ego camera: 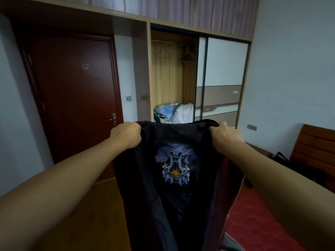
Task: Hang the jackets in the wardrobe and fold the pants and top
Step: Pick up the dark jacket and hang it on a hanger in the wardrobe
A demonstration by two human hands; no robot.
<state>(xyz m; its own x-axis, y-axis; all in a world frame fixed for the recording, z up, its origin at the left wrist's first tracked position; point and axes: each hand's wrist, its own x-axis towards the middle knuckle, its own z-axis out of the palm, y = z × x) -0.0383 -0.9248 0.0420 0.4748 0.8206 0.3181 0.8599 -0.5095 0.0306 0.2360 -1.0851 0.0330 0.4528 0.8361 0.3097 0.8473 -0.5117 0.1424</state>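
Early stage: left hand [126, 133] and right hand [225, 137] each grip a shoulder of the dark jacket [174, 187], held up mid-frame, unhung; open wardrobe [172, 75] upper centre; pants/top folding apparently pending.

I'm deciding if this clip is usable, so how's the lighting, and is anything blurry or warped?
Head view: dim, bluish light, so the jacket loses fold detail, though its print reads. Head view: wide-angle bending bows and tilts the wardrobe frame. Head view: the hangers inside look soft and faint.
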